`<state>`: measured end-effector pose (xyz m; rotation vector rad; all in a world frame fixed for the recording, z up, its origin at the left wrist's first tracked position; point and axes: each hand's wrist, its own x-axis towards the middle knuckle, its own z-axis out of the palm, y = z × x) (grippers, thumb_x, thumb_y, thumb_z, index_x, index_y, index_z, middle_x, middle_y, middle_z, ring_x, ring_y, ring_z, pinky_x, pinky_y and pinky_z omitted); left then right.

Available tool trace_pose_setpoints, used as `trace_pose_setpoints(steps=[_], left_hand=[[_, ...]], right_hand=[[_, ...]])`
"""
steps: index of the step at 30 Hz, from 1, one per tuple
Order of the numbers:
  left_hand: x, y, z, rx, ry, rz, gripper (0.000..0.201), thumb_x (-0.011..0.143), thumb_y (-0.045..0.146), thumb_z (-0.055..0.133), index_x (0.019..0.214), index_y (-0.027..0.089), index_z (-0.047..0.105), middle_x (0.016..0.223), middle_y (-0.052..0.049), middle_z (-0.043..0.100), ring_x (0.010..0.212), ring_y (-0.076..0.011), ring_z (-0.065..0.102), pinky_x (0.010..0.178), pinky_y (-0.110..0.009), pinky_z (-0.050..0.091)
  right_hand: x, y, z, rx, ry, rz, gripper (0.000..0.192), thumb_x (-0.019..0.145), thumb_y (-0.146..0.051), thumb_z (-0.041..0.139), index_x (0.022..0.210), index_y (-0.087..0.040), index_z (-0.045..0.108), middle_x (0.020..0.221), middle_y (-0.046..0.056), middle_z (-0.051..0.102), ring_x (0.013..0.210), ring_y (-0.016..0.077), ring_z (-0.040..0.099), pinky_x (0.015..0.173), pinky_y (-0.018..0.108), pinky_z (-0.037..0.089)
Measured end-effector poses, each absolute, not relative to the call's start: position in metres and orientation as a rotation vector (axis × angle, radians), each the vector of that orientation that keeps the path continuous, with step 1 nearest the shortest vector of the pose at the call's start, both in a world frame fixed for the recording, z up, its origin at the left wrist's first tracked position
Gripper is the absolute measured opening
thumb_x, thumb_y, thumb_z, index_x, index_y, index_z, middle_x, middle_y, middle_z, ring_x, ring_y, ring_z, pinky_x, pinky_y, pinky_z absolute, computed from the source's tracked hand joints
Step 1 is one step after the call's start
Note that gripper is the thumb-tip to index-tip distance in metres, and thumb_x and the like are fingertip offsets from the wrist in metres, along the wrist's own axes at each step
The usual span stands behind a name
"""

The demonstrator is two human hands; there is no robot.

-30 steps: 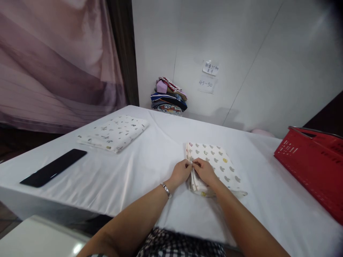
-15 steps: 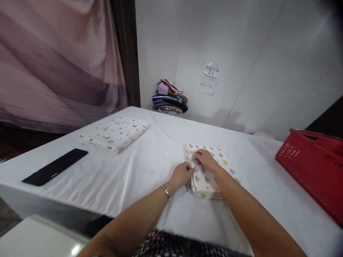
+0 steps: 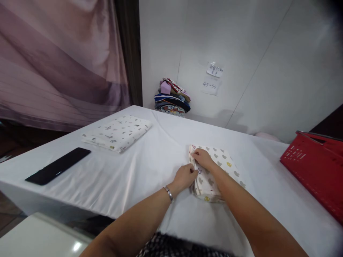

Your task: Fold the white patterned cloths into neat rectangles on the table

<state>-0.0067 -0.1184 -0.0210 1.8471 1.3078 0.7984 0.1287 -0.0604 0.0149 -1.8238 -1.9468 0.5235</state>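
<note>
A folded white cloth (image 3: 205, 182) printed with grey shapes and a few yellow and purple figures lies on the white-covered table, its layers stacked. Along its left edge, my left hand (image 3: 184, 177) has its thumb and fingers closed on the layers. Just beyond it, my right hand (image 3: 203, 158) pinches the same cloth close to the far left corner, with its forearm crossing over the top. Some fingertips of both hands are hidden in the fabric. A second folded white cloth (image 3: 120, 134) with small dark prints rests apart at the left.
A black flat panel (image 3: 59, 166) lies near the table's left front. The red basket (image 3: 316, 171) stands at the right. Against the wall is a pile of folded fabrics (image 3: 173, 98) behind the table (image 3: 158, 153). A white surface (image 3: 40, 237) sits low at the front left.
My right hand has shifted from the top of the cloth to its left edge. My left hand keeps its place on that edge. The whole view has swung slightly left.
</note>
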Motion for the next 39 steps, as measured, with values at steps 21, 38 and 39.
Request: trace_pose_setpoints(steps=[21,38,39], left_hand=[[-0.012,-0.130,-0.009,2.034,1.416,0.548,0.021,0.077,0.034,0.051,0.062,0.019,0.052,0.064,0.000,0.059,0.061,-0.0146,0.051,0.052,-0.024,0.030],[-0.006,-0.152,-0.013,1.618,1.372,0.719,0.053,0.075,0.038,0.062,0.122,0.020,0.047,0.109,-0.008,0.062,0.092,-0.0209,0.060,0.076,-0.028,0.045],[-0.005,-0.154,-0.014,1.619,1.374,0.731,0.050,0.076,0.036,0.061,0.122,0.020,0.048,0.109,-0.008,0.063,0.093,-0.0210,0.060,0.077,-0.028,0.045]], right_hand=[[0.152,-0.234,-0.022,-1.358,-2.301,0.191,0.049,0.087,-0.026,0.047,0.136,-0.022,0.045,0.142,0.008,0.043,0.131,0.0271,0.039,0.108,0.049,0.034],[0.280,-0.176,-0.005,-2.016,-1.044,0.799,0.078,0.069,-0.042,0.069,0.139,-0.019,0.041,0.132,0.014,0.052,0.113,0.0275,0.055,0.098,0.036,0.042],[0.280,-0.176,-0.004,-2.005,-1.021,0.846,0.083,0.069,-0.044,0.070,0.141,-0.020,0.036,0.136,0.014,0.049,0.115,0.0273,0.055,0.098,0.036,0.042]])
